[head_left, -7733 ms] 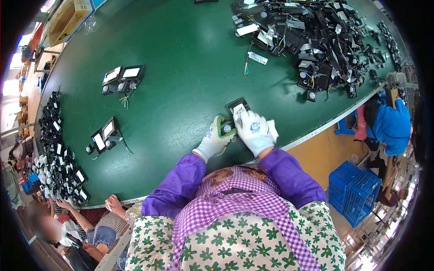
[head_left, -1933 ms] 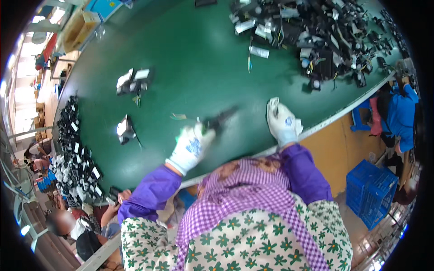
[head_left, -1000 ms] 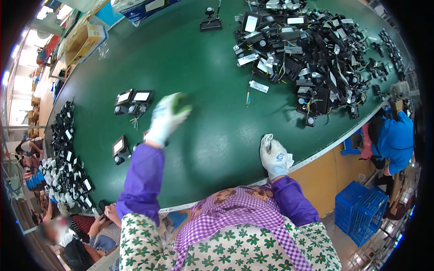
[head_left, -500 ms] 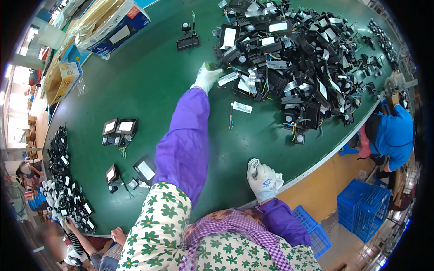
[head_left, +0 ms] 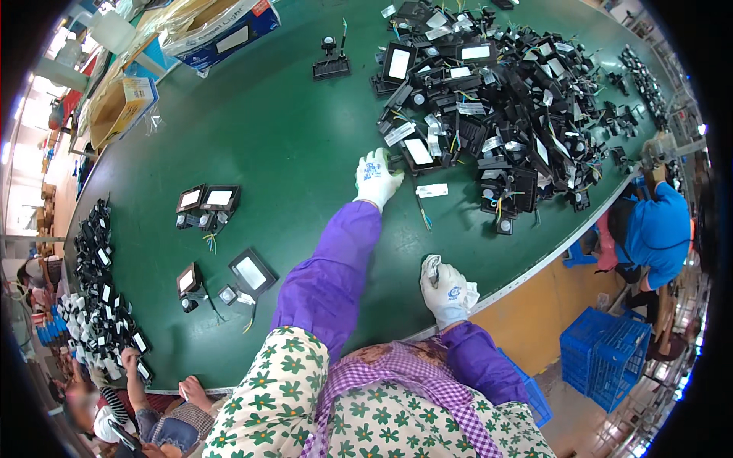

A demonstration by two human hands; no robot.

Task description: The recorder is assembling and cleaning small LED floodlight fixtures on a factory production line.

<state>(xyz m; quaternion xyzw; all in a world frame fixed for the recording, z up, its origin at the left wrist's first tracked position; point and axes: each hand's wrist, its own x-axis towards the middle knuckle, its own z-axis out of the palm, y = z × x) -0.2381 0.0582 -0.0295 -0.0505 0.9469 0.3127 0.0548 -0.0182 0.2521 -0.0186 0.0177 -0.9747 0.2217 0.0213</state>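
Note:
My left hand (head_left: 377, 177), in a white glove, is at the near left edge of a big pile of black floodlights (head_left: 519, 114). Its fingers and thumb are apart and reach toward a floodlight with a white panel (head_left: 418, 152); whether they touch it I cannot tell. A wire with a white tag (head_left: 433, 190) trails from the pile right of this hand. Close to the table's front edge, my gloved right hand (head_left: 445, 294) is closed around a crumpled whitish cloth (head_left: 473, 293), which sticks out on both sides.
Several floodlights (head_left: 219, 198) lie apart on the green table (head_left: 305, 145) at left; one (head_left: 331, 69) lies at the back. Another heap (head_left: 99, 267) lines the left edge, near a co-worker's hands (head_left: 196, 393). Boxes (head_left: 229, 38) stand back left. A person in blue (head_left: 660, 237) and blue crates (head_left: 603, 355) are right.
My left hand has moved right and nearer to me along the pile's edge. The tagged wire has shifted right. My right hand stays almost where it was, and the view has turned slightly.

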